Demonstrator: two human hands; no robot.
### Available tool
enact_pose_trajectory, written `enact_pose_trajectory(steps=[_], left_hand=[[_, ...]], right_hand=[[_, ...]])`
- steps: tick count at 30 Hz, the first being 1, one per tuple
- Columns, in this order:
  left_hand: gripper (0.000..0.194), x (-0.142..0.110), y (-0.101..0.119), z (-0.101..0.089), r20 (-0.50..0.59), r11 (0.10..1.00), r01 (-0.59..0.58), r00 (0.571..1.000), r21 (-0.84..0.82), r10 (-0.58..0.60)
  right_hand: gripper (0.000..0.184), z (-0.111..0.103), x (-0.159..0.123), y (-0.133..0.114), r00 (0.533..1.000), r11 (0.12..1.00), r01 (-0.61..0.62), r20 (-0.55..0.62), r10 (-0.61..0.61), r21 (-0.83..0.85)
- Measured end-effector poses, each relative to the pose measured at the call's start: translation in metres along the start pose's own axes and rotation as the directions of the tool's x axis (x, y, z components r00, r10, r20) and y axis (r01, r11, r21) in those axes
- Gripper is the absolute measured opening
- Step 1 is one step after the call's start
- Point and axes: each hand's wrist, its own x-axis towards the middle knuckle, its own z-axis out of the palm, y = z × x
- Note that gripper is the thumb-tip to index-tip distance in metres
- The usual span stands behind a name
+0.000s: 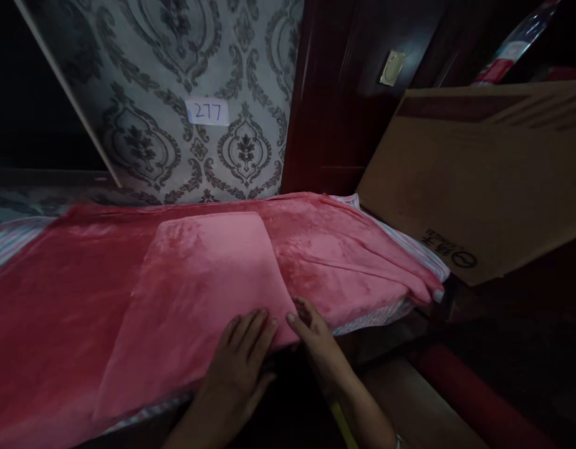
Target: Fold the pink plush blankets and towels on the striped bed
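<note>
A pink plush cloth (222, 249), folded into a flat, roughly four-sided panel, lies on a larger red-pink plush blanket (45, 312). My left hand (244, 355) rests on the panel's near edge, its fingers stretched out and close together, palm down. At the near right corner, my right hand (313, 330) has its thumb and curled fingers around the panel's edge. Part of that grip is hidden behind the fingers. Beneath the blanket a striped sheet (386, 313) shows along the near and right edges.
A large cardboard box (475, 162) stands at the right, with a plastic bottle (515, 53) behind its top. Patterned wallpaper (245, 149) bears a paper label (207, 111) reading 277. A dark red wooden panel (335, 93) adjoins it. A yellow strip (343, 425) shows by my right forearm.
</note>
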Motion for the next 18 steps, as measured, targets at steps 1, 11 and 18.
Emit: enact_pose_trajectory(steps=[1, 11, 18], left_hand=[[0.060, 0.005, 0.005, 0.006, -0.001, 1.000, 0.020, 1.000, 0.019, -0.020], [0.045, 0.051, -0.018, -0.008, -0.284, 0.993, 0.113, 0.953, 0.012, -0.105], [0.048, 0.020, -0.062, -0.112, -0.186, 0.916, 0.360, 0.901, -0.180, -0.391]], right_hand=[[0.052, 0.004, 0.000, -0.005, 1.000, 0.997, -0.024, 0.017, 0.023, 0.075], [0.060, 0.009, 0.036, -0.015, 0.966, 0.890, -0.237, 0.192, 0.173, 0.390], [0.048, 0.018, 0.098, -0.011, 0.889, 0.769, -0.436, 0.359, 0.285, 0.468]])
